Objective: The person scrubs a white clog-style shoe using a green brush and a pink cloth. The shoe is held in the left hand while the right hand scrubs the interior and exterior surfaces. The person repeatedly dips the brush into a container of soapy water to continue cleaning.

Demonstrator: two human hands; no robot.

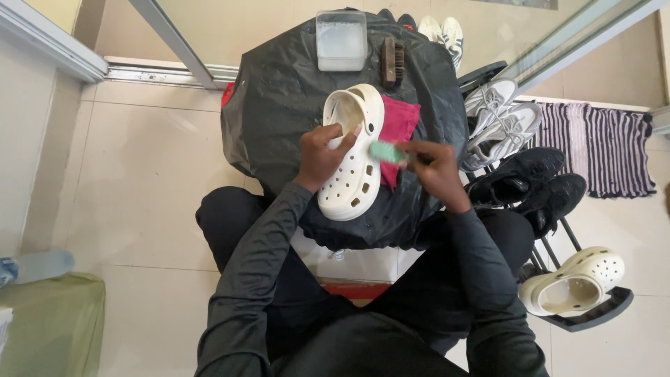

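Scrubbing one white clog in progress.
Left hand is gripping the clog; right hand is closed around a green brush; second clog is waiting on the rack.

The person wears a dark charcoal long-sleeved top, its snug sleeves creased and reaching to the wrists, with black trousers; both hands are bare.
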